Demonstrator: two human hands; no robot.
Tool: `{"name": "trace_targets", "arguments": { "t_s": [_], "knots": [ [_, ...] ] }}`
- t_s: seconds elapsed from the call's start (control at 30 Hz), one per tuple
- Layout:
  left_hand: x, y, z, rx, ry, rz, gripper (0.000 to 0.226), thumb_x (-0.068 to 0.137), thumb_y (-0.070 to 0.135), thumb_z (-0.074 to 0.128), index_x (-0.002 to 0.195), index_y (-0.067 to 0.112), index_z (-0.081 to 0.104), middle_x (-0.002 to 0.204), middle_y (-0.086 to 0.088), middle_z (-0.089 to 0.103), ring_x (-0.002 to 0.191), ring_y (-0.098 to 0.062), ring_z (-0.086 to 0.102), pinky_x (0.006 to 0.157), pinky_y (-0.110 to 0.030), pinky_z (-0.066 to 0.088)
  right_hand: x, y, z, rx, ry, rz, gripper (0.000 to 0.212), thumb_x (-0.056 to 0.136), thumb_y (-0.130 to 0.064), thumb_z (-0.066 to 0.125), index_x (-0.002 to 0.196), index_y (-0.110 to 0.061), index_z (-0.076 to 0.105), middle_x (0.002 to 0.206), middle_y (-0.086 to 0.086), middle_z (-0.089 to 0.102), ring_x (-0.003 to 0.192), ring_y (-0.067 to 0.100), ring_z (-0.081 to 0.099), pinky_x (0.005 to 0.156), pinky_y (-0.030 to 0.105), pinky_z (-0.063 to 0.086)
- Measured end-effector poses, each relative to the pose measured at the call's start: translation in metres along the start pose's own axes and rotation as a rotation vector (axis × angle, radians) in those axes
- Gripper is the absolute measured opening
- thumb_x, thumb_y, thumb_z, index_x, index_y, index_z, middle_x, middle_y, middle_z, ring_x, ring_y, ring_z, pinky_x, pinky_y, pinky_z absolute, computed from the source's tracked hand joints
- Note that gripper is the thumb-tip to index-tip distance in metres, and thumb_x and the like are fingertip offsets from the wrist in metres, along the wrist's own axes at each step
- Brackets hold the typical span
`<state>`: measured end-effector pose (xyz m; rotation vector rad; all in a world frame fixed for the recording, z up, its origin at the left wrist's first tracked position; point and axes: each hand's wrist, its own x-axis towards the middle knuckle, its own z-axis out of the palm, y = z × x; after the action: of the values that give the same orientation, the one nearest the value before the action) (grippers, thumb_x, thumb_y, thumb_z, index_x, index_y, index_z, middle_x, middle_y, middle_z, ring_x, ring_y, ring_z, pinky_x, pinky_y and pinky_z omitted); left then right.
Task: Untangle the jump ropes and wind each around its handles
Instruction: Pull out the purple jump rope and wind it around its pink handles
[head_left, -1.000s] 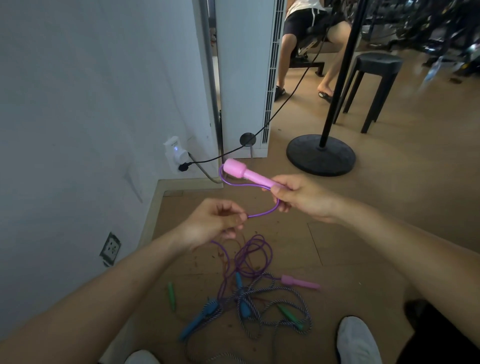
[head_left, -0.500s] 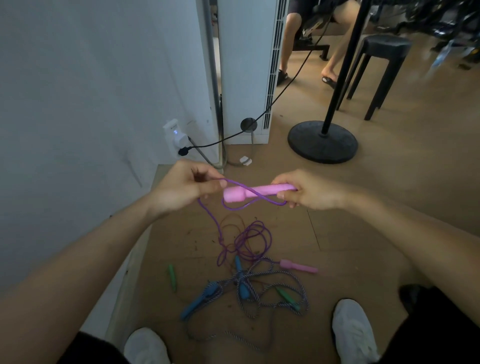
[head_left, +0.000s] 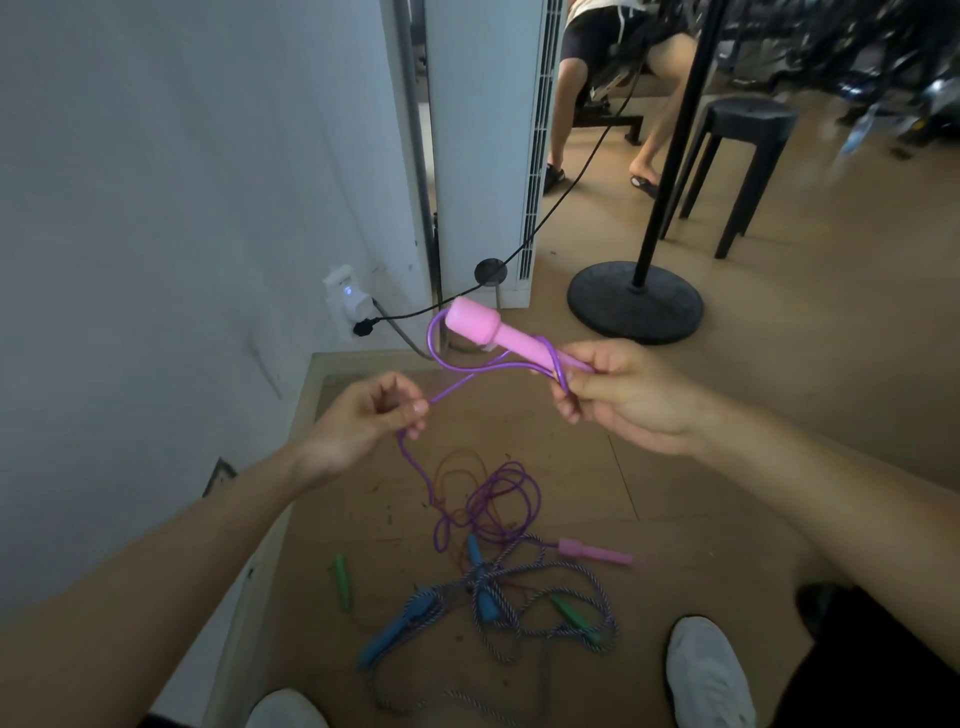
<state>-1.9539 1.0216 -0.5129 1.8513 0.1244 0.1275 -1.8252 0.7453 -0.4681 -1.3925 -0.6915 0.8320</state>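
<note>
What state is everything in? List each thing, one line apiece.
right hand: grips the pink handle and a loop of purple rope.
left hand: pinches the purple rope, lifted off the floor.
pink handle: held up, rope looped over it.
purple rope: mostly loose, piled on the floor.
second pink handle: lying on the floor.
striped rope: tangled with the blue handles and green handles on the floor.

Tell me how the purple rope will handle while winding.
Likely floppy: the thin purple rope droops from the left hand into floor coils. Probably springy, perhaps slick: its glossy loop bows away from the pink plastic handle.
</note>
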Motion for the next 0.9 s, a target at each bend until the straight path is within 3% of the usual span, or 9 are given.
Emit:
{"name": "trace_targets", "arguments": {
  "t_s": [0.2, 0.33, 0.4, 0.47, 0.57, 0.63, 0.7, 0.77, 0.9],
  "knots": [
    [-0.015, 0.007, 0.041, 0.163, -0.071, 0.111, 0.009, 0.091, 0.002, 0.068, 0.085, 0.006, 0.062, 0.070, 0.000, 0.062, 0.060, -0.005, 0.053, 0.060, -0.019, 0.043, 0.005, 0.009, 0.009, 0.068, 0.329, -0.026, 0.020, 0.098, 0.004, 0.048, 0.106, -0.005, 0.064, 0.076, 0.008, 0.058, 0.062, 0.012, 0.058, 0.061, 0.022, 0.051],
    [-0.027, 0.032, 0.058, 0.205, -0.189, 0.163, 0.008, 0.086, 0.001, 0.075, 0.090, 0.006, 0.070, 0.072, -0.012, 0.066, 0.062, -0.006, 0.054, 0.060, -0.020, 0.045, 0.008, 0.017, 0.009, -0.410, 0.440, -0.131, 0.016, 0.096, -0.002, 0.058, 0.103, -0.012, 0.068, 0.078, 0.003, 0.067, 0.059, 0.009, 0.063, 0.059, 0.026, 0.053],
    [-0.031, 0.045, 0.057, 0.209, -0.200, 0.178, 0.010, 0.084, 0.004, 0.077, 0.092, 0.010, 0.074, 0.078, -0.011, 0.072, 0.066, -0.015, 0.063, 0.064, -0.028, 0.052, 0.007, 0.019, 0.006, -0.686, 0.387, -0.166, 0.014, 0.095, -0.005, 0.060, 0.099, -0.014, 0.069, 0.079, 0.003, 0.070, 0.058, 0.008, 0.063, 0.059, 0.027, 0.051],
    [-0.031, 0.055, 0.050, 0.229, -0.154, 0.216, 0.015, 0.082, 0.006, 0.079, 0.094, 0.015, 0.077, 0.085, -0.001, 0.076, 0.074, -0.013, 0.069, 0.070, -0.025, 0.054, 0.005, 0.021, 0.005, -0.941, 0.275, -0.181, 0.014, 0.094, -0.009, 0.062, 0.098, -0.018, 0.071, 0.072, -0.004, 0.067, 0.058, 0.008, 0.060, 0.057, 0.022, 0.044],
    [-0.027, 0.062, 0.031, 0.241, -0.034, 0.238, 0.020, 0.081, 0.005, 0.079, 0.094, 0.021, 0.078, 0.088, 0.005, 0.078, 0.079, -0.010, 0.072, 0.075, -0.023, 0.055, 0.001, 0.023, 0.005, -1.080, 0.013, -0.112, 0.015, 0.093, -0.011, 0.065, 0.101, -0.022, 0.071, 0.074, -0.010, 0.065, 0.065, 0.005, 0.060, 0.060, 0.022, 0.044],
    [-0.022, 0.059, 0.018, 0.263, 0.044, 0.235, 0.022, 0.080, 0.006, 0.080, 0.093, 0.024, 0.078, 0.089, 0.007, 0.078, 0.080, -0.012, 0.073, 0.076, -0.027, 0.057, -0.001, 0.022, 0.004, -1.044, -0.124, -0.056, 0.017, 0.093, -0.010, 0.065, 0.104, -0.020, 0.071, 0.081, -0.006, 0.069, 0.071, 0.011, 0.065, 0.065, 0.029, 0.052],
    [-0.017, 0.054, 0.009, 0.278, 0.080, 0.252, 0.023, 0.078, 0.007, 0.081, 0.092, 0.025, 0.077, 0.088, 0.013, 0.078, 0.080, -0.005, 0.072, 0.076, -0.022, 0.055, -0.002, 0.018, 0.000, -0.903, -0.226, -0.006, 0.019, 0.092, -0.003, 0.064, 0.105, -0.014, 0.071, 0.081, -0.001, 0.069, 0.070, 0.019, 0.066, 0.065, 0.032, 0.055],
    [-0.012, 0.049, 0.004, 0.260, 0.093, 0.271, 0.020, 0.078, 0.009, 0.081, 0.092, 0.022, 0.077, 0.086, 0.016, 0.077, 0.080, 0.000, 0.071, 0.076, -0.015, 0.052, -0.005, 0.011, -0.004, -0.670, -0.336, 0.063, 0.024, 0.092, 0.004, 0.060, 0.101, -0.015, 0.072, 0.077, 0.001, 0.064, 0.067, 0.017, 0.061, 0.064, 0.027, 0.054],
    [-0.005, 0.038, 0.002, 0.113, 0.114, 0.272, 0.016, 0.080, 0.016, 0.075, 0.096, 0.017, 0.077, 0.089, 0.005, 0.078, 0.080, -0.008, 0.069, 0.077, -0.022, 0.054, -0.005, 0.005, -0.006, -0.111, -0.430, 0.132, 0.024, 0.091, 0.000, 0.057, 0.096, -0.018, 0.073, 0.078, 0.003, 0.060, 0.067, 0.013, 0.054, 0.066, 0.023, 0.047]
  ]
}}
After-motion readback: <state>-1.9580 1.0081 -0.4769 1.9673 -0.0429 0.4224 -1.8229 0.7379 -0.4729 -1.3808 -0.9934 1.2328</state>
